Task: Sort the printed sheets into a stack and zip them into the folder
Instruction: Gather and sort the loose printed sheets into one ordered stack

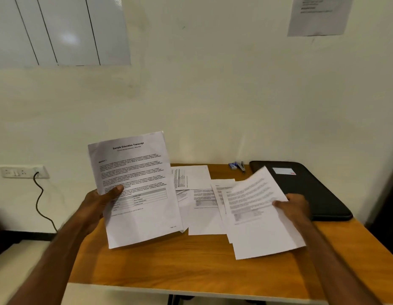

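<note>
Left hand [98,200] pinches a printed sheet [136,186] at its left edge, thumb on top; sheet raised, long axis roughly upright, title end up, tilted. Right hand [294,205] grips a second sheet [257,212] by its right edge, low over the wooden table [191,260]. Loose sheets [202,194] lie overlapping between them. Black zip folder [312,190] flat at far right, whether zipped can't tell. Stapler [237,165] at the wall.

Sheet [136,186] per hand, folder [305,190] rt.

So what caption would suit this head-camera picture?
Left hand holds a transcript page, right hand another sheet, beside a black folder.
</note>
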Tool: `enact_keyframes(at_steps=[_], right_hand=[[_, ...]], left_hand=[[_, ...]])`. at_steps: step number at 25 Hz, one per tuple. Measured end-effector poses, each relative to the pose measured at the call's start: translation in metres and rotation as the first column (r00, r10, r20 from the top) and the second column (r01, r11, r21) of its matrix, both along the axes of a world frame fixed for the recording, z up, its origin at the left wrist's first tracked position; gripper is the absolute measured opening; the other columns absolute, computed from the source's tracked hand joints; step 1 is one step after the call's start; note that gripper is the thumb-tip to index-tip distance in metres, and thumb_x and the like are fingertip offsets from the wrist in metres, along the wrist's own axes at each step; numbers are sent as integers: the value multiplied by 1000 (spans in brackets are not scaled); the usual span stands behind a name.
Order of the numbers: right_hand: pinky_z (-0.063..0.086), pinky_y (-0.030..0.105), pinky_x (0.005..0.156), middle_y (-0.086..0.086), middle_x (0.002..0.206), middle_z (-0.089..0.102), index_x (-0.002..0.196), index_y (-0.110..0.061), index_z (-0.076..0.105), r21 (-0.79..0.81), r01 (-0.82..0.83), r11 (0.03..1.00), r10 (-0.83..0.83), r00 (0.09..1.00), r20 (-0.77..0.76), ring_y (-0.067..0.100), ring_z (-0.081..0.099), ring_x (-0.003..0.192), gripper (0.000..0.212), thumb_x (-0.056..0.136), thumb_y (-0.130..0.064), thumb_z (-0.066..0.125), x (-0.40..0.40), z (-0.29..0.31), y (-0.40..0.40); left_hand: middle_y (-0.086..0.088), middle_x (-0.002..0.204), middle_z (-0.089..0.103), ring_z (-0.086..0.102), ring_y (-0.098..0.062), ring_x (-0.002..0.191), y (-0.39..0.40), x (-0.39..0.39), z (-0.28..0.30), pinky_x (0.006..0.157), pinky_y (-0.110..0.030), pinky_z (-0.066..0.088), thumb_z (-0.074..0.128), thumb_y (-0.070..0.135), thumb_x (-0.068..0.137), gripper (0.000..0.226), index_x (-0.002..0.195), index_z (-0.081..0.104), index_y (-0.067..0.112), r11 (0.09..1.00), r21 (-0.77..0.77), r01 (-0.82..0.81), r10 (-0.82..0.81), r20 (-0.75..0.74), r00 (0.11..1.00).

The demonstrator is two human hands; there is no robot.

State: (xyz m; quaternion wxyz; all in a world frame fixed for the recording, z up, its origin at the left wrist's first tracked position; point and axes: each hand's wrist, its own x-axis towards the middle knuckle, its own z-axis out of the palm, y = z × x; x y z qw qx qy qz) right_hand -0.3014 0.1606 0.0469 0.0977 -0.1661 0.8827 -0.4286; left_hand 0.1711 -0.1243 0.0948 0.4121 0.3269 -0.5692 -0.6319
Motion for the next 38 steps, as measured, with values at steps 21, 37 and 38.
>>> enact_keyframes(at_steps=[21,37,38], right_hand=[[44,28,73,-4,90,65,93,-22,64,643,-488,590,791,510,-338,16,64,87,55,70,-73,64,171,-3,-99],[55,32,44,1,75,75,97,-15,78,602,-327,729,669,150,-728,19,70,54,37,64,-21,94,176,-33,-74],[58,32,48,2,81,76,103,-15,78,592,-375,713,670,114,-734,18,72,59,34,72,-24,90,182,-35,-70]], left_hand=[[-21,122,75,72,-47,112,-10,23,-14,104,-69,50,90,34,77,64,130,65,9,999,37,-7,8,-21,1000],[-18,119,77,73,-45,109,-10,25,-18,100,-68,53,91,43,74,65,127,67,13,1000,-7,-24,24,24,999],[-17,118,77,73,-45,109,-11,24,-17,100,-67,53,92,43,75,65,126,67,13,999,-5,-34,34,28,999]])
